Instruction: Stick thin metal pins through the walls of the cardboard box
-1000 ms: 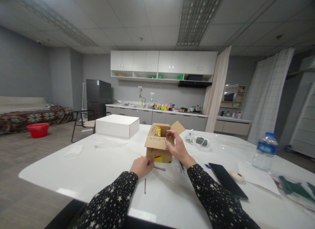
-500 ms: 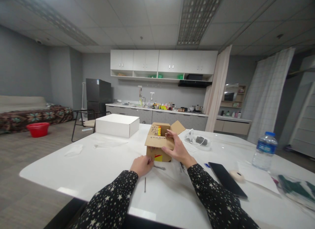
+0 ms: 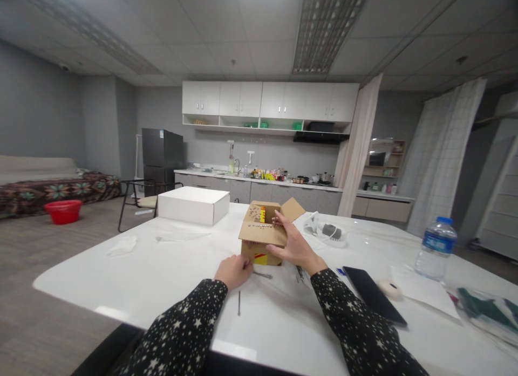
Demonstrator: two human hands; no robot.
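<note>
A small open cardboard box stands on the white table, its near flap studded with a row of small metal pieces. My right hand reaches over that flap, thumb under its edge, fingertips pinched on one small piece at the flap. My left hand rests curled on the table just left of the box's base, next to a metal screw. A second long screw lies on the table in front of my left wrist.
A white closed box sits at the far left of the table. A black phone, a beige oval object, paper and a water bottle lie to the right. White cables lie behind the cardboard box.
My right hand has come down from above the box onto the near flap and settled there. My left hand has stayed in place.
</note>
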